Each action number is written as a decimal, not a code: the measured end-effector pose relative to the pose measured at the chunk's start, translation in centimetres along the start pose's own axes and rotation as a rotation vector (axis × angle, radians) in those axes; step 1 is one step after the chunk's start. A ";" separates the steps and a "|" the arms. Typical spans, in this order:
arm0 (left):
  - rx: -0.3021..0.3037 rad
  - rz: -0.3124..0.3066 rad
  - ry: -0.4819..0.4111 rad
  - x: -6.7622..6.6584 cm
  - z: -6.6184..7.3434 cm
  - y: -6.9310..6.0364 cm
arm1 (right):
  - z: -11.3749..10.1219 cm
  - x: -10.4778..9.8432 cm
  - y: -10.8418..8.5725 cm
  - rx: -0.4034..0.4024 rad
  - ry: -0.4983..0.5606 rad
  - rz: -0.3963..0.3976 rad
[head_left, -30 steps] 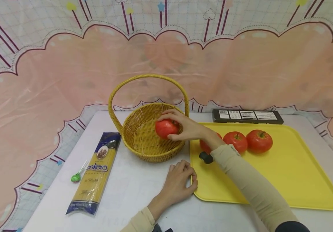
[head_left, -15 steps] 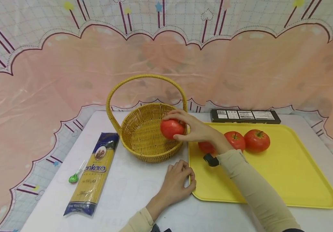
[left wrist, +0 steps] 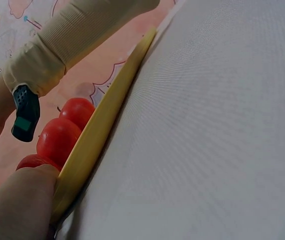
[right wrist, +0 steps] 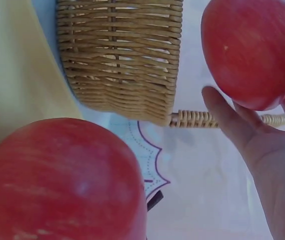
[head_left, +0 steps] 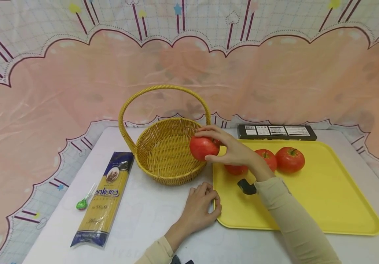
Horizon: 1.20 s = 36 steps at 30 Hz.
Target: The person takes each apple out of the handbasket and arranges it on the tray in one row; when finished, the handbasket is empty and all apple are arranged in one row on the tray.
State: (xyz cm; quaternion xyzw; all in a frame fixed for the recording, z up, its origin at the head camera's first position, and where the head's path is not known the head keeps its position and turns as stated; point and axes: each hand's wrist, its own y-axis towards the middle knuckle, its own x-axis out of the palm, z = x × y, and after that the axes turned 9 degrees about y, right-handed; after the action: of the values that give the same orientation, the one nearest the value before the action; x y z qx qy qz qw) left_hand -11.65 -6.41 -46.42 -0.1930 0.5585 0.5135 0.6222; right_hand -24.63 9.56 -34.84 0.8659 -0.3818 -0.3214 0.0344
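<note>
My right hand [head_left: 230, 148] grips a red apple [head_left: 203, 148] between thumb and fingers. It is raised over the right rim of a woven yellow basket [head_left: 156, 176], whose visible floor is bare. In the right wrist view the held apple [right wrist: 255, 50] is at the upper right and a second apple [right wrist: 65, 185] looms close below. My left hand [head_left: 199, 207] rests on the table with curled fingers at the left edge of a yellow tray [head_left: 324, 198], holding its rim. On the tray sit three apples in a row, the leftmost [head_left: 236, 169] partly hidden by my right hand and wrist.
Left of the basket lies a pasta packet [head_left: 102, 201], with a green lollipop [head_left: 82, 204] beside it. Behind the tray is a long black box [head_left: 276, 132]. The basket's tall handle [head_left: 164, 87] arches over it. A patterned cloth [head_left: 110, 84] hangs behind.
My right hand has moved right with the apple, from over the basket's inside to over its right rim. My left hand keeps its place at the tray edge. The head view has shifted slightly.
</note>
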 end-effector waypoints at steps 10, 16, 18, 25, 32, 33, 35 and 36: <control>0.004 0.017 0.013 0.1 0.0 0.0 | -3.1 -0.2 -2.1 0.088 0.067 0.063; 0.001 0.027 0.021 0.2 0.0 0.0 | -1.1 -0.4 -3.1 0.152 0.113 0.111; 0.001 0.027 0.017 0.2 0.0 0.0 | -0.3 -0.5 -3.3 0.140 0.108 0.118; 0.001 0.022 0.006 0.3 0.0 -0.1 | -2.2 -1.1 -4.0 0.061 0.041 0.121; 0.002 0.030 0.010 0.3 0.0 -0.1 | -2.5 -1.6 -4.9 0.061 0.002 0.159; 0.002 0.030 0.010 0.4 0.0 -0.1 | -2.6 -1.7 -5.1 0.066 -0.004 0.165; 0.004 0.033 0.012 0.4 0.0 -0.1 | -2.6 -1.9 -5.3 0.079 -0.017 0.176; 0.005 0.033 0.014 0.4 0.0 -0.1 | -2.6 -2.0 -5.4 0.084 -0.025 0.181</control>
State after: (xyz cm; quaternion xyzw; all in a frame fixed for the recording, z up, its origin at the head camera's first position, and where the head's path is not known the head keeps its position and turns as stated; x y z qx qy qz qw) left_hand -11.62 -6.26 -46.80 -0.1857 0.5672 0.5210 0.6102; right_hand -20.62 14.27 -33.37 0.8245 -0.4719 -0.3114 0.0222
